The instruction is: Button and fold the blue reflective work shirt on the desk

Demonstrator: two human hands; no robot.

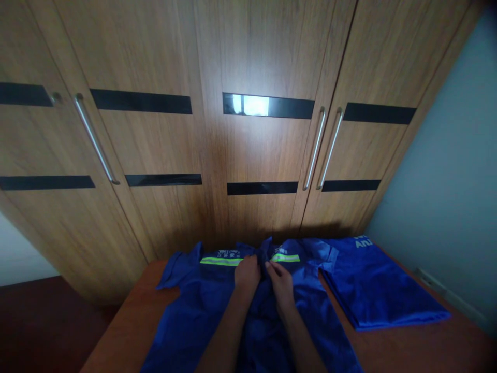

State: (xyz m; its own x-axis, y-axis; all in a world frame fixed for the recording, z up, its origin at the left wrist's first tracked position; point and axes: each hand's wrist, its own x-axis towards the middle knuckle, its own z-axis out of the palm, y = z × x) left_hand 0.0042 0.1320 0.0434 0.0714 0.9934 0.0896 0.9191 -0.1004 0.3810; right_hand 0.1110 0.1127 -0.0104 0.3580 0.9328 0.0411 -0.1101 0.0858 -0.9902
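Observation:
A blue short-sleeved work shirt (194,305) lies spread on the reddish-brown table, its collar toward the wardrobe. Yellow-green reflective strips and white lettering cross its chest on both sides. My left hand (247,273) is closed on the shirt's front near the centre, just below the collar. Close beside it on the right, my right hand (281,282) pinches the fabric at the front opening with thumb and forefinger. Whether a button sits between the fingers is too small and dark to tell.
A folded blue cloth item (384,290) with pale lettering lies right of the shirt. Behind the table (128,316) stands a wooden wardrobe (260,150) with metal handles and black strips. A pale wall (438,181) rises at the right.

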